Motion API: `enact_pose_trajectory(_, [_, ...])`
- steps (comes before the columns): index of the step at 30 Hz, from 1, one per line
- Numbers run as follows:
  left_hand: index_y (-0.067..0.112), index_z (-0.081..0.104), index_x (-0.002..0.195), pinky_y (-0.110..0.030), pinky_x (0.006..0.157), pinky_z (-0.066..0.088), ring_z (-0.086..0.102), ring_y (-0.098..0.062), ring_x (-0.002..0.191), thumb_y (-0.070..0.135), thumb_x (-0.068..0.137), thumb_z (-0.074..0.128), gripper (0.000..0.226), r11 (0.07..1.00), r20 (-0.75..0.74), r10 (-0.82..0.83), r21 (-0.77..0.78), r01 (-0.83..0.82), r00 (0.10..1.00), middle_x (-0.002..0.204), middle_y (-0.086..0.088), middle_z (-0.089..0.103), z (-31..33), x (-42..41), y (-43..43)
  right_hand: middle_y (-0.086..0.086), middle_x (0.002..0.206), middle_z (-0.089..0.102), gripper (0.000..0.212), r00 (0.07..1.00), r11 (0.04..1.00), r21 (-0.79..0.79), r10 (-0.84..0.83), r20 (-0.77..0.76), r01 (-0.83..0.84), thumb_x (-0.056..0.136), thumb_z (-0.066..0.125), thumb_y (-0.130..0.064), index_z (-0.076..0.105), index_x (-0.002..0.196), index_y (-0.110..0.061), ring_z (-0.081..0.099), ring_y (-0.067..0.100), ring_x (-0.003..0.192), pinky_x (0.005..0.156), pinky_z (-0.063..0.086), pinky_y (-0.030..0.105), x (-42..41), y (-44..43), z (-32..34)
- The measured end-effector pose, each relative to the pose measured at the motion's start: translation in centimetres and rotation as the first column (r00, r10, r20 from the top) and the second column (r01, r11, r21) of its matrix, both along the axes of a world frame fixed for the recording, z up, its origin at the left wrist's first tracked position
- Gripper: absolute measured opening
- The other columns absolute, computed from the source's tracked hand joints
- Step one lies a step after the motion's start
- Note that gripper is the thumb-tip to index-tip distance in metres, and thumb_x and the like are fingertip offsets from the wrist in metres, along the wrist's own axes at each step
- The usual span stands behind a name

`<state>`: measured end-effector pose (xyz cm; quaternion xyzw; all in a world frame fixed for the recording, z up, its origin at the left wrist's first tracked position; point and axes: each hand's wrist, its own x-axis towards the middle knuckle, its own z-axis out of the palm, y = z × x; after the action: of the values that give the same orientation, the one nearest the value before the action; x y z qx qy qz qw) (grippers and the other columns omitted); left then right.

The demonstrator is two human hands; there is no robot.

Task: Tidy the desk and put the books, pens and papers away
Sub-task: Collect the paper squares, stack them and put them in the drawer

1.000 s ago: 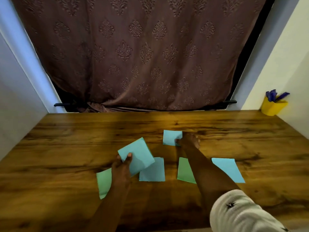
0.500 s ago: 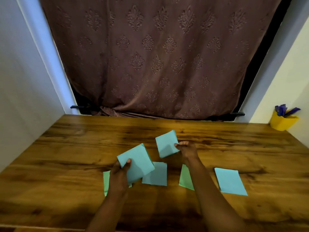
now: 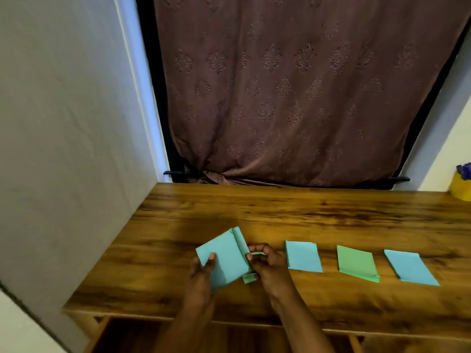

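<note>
A wooden bench with glossy, dark-streaked grain sits in a recess. A plain pale wall stands at its left, meeting the bench's side edge, and a cream wall closes the right. Behind the bench hangs a brown curtain with a repeated embossed motif, its hem bunched at the lower left. A black frame runs along the curtain's sides. Bluish light tints the left wall's corner strip. Below the bench front, open wooden compartments lie in shadow.
</note>
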<state>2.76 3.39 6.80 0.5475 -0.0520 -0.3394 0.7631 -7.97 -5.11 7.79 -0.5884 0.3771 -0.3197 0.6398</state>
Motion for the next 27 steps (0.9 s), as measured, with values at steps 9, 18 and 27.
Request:
enact_pose_trajectory(9, [0.019,0.046,0.113,-0.018,0.054,0.051,0.060,-0.009,0.084,0.017,0.094,0.053,0.021,0.993,0.395,-0.103,0.100,0.068,0.913,0.099,0.006,0.060,-0.6,5.4,7.5,-0.006,0.106,0.067,0.032,0.959,0.945,-0.301,0.039,-0.282,-0.127,0.085,0.067,-0.021,0.062,0.117,-0.019,0.061,0.009,0.101,0.085,0.052,0.027,5.6,6.3,-1.3])
enact_pose_trajectory(18, [0.040,0.052,0.108,-0.016,0.078,0.051,0.060,0.006,0.098,0.039,0.095,0.038,0.019,0.902,0.746,-0.424,0.396,0.169,0.513,0.106,0.017,0.064,-3.8,10.1,10.4,-0.005,0.111,0.069,0.034,0.879,0.798,-0.602,-0.262,-0.399,-0.035,0.094,0.054,-0.030,0.058,0.126,-0.023,0.062,0.007,0.098,0.081,0.053,0.021,6.9,7.4,-4.9])
enact_pose_trajectory(27, [0.018,0.057,0.128,-0.024,0.084,0.050,0.062,-0.016,0.104,0.024,0.098,0.045,0.032,0.838,0.768,-0.493,0.545,-0.012,0.409,0.117,-0.001,0.065,-7.0,11.6,9.4,-0.001,0.104,0.071,0.034,0.825,0.816,-0.576,-0.294,-0.483,-0.047,0.095,0.046,-0.039,0.064,0.119,-0.021,0.063,0.010,0.091,0.074,0.046,0.017,7.9,7.6,-8.1])
